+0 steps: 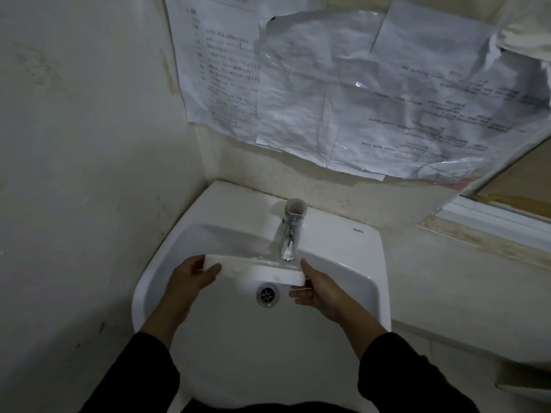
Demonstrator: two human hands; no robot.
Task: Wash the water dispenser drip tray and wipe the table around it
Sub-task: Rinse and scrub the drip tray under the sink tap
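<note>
The white drip tray (256,271) is held level over the basin of a white sink (369,263), right under the chrome tap (289,234). My left hand (193,278) grips the tray's left end, thumb on its front wall. My right hand (319,290) holds its right end, with the fingers curled beneath. The round metal drain (267,294) lies below the tray's front edge. I cannot tell whether water is running from the tap. Both forearms wear dark sleeves.
The sink stands in a corner, with a bare wall (89,144) close on the left. Crumpled printed papers under plastic (343,99) hang on the back wall above the tap. A window ledge (492,222) runs at the right.
</note>
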